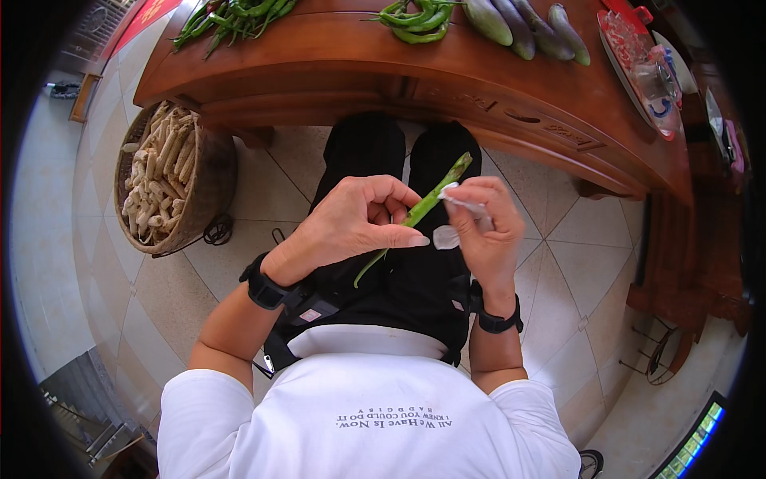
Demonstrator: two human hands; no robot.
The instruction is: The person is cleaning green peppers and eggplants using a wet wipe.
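Observation:
Over my lap, my left hand (pixel 353 224) pinches a long green pepper (pixel 426 203) between thumb and fingers. The pepper slants up to the right; its upper end is brownish, and a thin, curved stalk hangs from its lower end. A crumpled white tissue (pixel 446 238) is held in my right hand (pixel 489 224), with one corner pressed on the pepper's side near the upper end. My right fingers cover part of the tissue. Black trousers (pixel 365 152) lie beneath both hands.
A wooden table (pixel 335 42) stands ahead, bearing thin green peppers (pixel 239 18), thicker curled green peppers (pixel 419 21), several eggplants (pixel 532 30) and a red-rimmed tray (pixel 622 72) with a glass teapot (pixel 655 78). Left of my legs, a woven basket (pixel 218 167) holds bare corn cobs (pixel 158 179).

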